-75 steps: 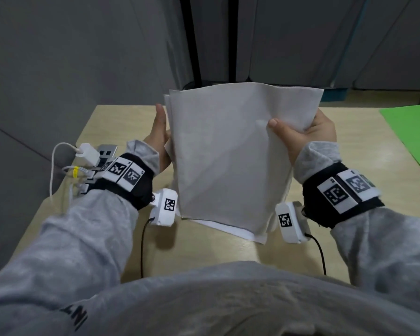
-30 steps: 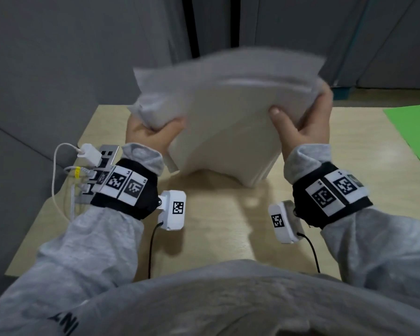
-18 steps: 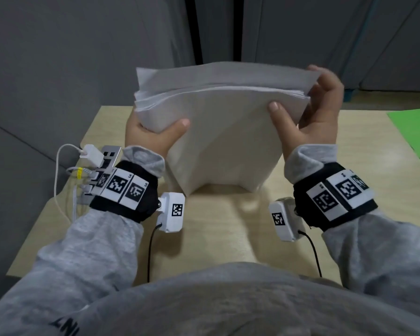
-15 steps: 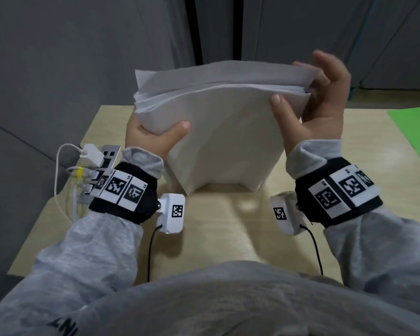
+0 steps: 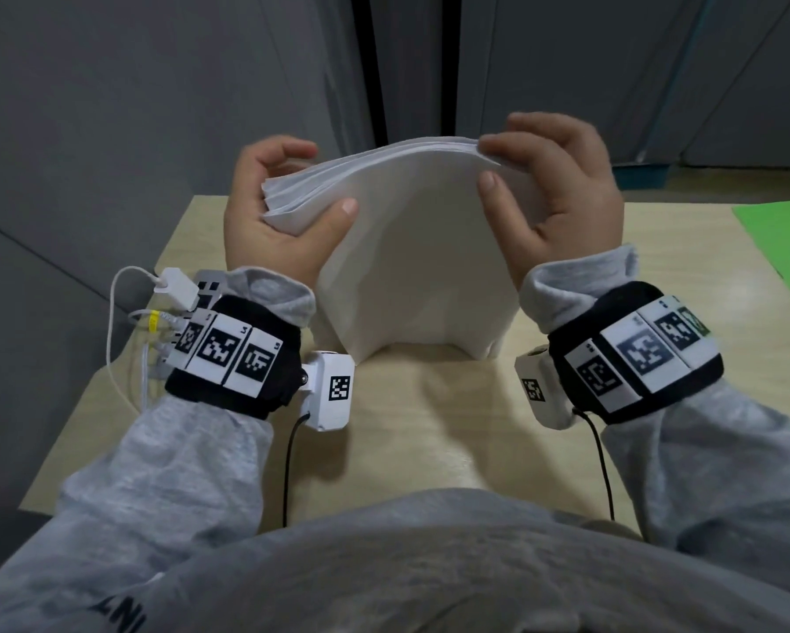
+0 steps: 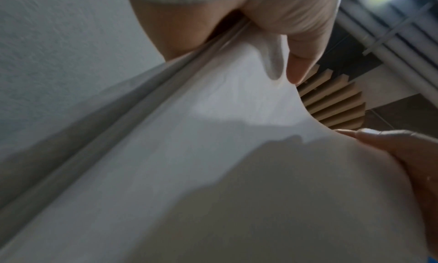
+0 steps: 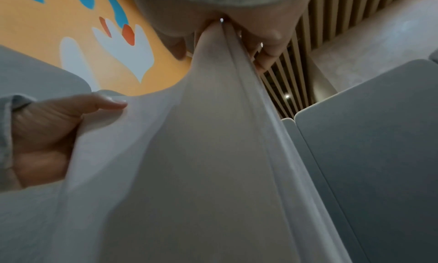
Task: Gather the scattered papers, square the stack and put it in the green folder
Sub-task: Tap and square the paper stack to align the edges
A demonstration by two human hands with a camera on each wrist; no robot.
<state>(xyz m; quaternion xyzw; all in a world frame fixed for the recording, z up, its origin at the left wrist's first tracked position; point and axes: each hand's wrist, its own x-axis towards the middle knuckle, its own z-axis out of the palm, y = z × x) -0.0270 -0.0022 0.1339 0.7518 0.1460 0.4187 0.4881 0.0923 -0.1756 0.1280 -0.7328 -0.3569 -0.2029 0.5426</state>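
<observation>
A stack of white papers [image 5: 411, 249] stands on its lower edge on the wooden table [image 5: 429, 427], bowed, with its top leaning left. My left hand [image 5: 327, 178] grips the upper left corner, thumb on the near face and fingers curled behind. My right hand [image 5: 491, 162] pinches the upper right corner, fingers curled over the top edge. The left wrist view shows the papers [image 6: 213, 154] clamped in the left hand [image 6: 249, 48]. In the right wrist view the sheets [image 7: 213, 154] run up into the right hand [image 7: 220, 36]. The green folder [image 5: 781, 253] lies flat at the table's right edge.
A power strip with a white charger [image 5: 176, 285] and cables sits at the table's left edge, beside my left wrist. Grey partition panels [image 5: 156, 107] stand close behind and to the left. Thin black cables hang from both wrist cameras over the near table edge.
The stack has gone from tilted in the air to standing on the table. In the last half second both hands slid up to its top corners and the top edge bowed left.
</observation>
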